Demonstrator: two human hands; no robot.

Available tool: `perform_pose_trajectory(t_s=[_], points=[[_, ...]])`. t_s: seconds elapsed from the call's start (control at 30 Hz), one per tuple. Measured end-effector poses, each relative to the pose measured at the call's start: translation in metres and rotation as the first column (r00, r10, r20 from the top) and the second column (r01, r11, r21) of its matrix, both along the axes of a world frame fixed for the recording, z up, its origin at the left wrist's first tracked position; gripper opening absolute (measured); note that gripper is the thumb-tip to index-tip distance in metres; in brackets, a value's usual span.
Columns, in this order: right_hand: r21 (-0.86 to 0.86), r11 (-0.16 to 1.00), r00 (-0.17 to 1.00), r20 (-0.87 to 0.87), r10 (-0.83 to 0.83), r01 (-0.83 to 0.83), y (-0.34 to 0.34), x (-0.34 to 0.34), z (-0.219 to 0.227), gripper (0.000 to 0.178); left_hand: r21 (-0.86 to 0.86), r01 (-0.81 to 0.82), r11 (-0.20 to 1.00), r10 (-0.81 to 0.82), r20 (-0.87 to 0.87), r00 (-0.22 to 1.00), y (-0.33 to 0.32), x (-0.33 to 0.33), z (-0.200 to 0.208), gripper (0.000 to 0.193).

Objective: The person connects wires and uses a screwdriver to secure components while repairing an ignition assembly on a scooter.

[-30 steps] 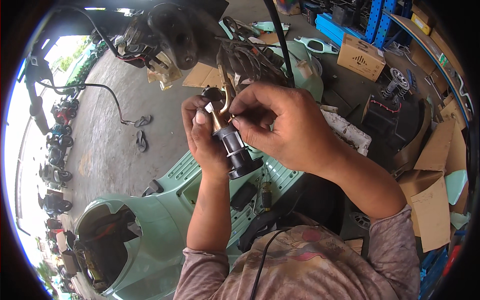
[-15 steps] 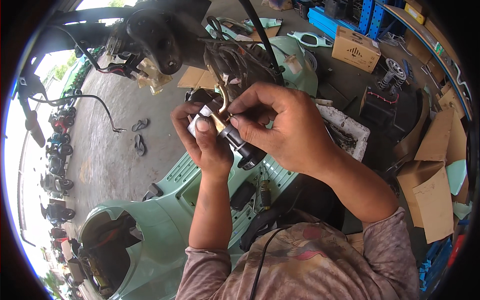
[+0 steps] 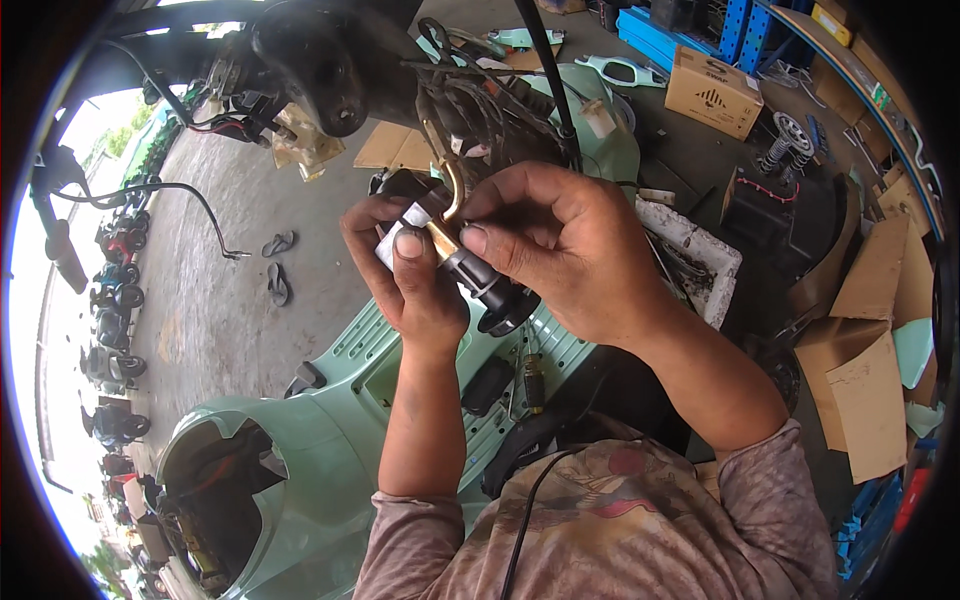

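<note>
Left hand point(image 3: 418, 295) and right hand point(image 3: 585, 255) together on a black cylindrical part point(image 3: 472, 272)

The left hand grips the part from below, its thumb pressed along the brass-coloured middle section point(image 3: 443, 241) and its fingers curled behind. A pale, flat-faced block point(image 3: 398, 232) shows beside that thumb. The right hand is half curled, thumb and forefinger brought near each other beside the foot of a bent, brass-coloured tube point(image 3: 459, 190); whether something small is pinched between them cannot be told. The part is held up in front of the person's chest, tilted, with its black round end toward the lower right.

Beneath the hands lies a pale green body panel point(image 3: 325, 455) with a slotted section, and on it rests a tool with a dark and yellowish handle point(image 3: 533, 390). Beyond the hands is a dark frame point(image 3: 300, 75) with loose wiring. To the right, on the floor, are a grimy white tray point(image 3: 712, 250), a closed cardboard box point(image 3: 712, 95), a coil-spring shock absorber point(image 3: 788, 145) and an opened carton point(image 3: 868, 405). To the left lie two dark sandals point(image 3: 278, 284), with a row of scooters point(image 3: 118, 340) farther out.
</note>
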State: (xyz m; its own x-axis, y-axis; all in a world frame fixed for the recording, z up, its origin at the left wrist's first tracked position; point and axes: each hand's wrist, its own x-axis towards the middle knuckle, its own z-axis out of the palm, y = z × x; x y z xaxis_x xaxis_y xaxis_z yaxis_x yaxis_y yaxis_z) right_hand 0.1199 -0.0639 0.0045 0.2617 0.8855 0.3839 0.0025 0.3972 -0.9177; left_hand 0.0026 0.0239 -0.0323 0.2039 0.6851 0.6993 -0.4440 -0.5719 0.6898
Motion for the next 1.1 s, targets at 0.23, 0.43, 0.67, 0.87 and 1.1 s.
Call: perform_pose_trajectory(t_s=[0.23,0.43,0.67,0.87,1.1], points=[[-0.029,0.999,1.0,-0.019,0.023,-0.024,-0.002,-0.005,0.001,0.015,-0.035,-0.052,0.998,0.053,0.011,0.999,0.001,-0.001,-0.002,0.039],[-0.021,0.999,0.995,-0.087,0.045,-0.047,-0.001,-0.007,-0.003,0.016,-0.067,-0.069,0.995,0.072,0.042,0.996,-0.001,-0.001,0.004,0.037],[0.045,0.999,1.0,0.019,-0.003,0.002,0.004,-0.008,-0.004,0.02,-0.073,-0.064,0.995,0.066,0.014,0.998,0.001,-0.006,0.0,0.036],[0.132,0.986,0.97,0.207,-0.125,0.099,0.006,-0.01,-0.004,0.022,-0.058,-0.051,0.997,0.053,0.031,0.998,0.002,-0.005,-0.001,0.035],[0.175,0.982,0.956,0.268,-0.122,0.077,0.003,-0.013,-0.001,0.018,-0.078,-0.07,0.994,0.07,-0.002,0.998,0.0,-0.01,0.003,0.033]])
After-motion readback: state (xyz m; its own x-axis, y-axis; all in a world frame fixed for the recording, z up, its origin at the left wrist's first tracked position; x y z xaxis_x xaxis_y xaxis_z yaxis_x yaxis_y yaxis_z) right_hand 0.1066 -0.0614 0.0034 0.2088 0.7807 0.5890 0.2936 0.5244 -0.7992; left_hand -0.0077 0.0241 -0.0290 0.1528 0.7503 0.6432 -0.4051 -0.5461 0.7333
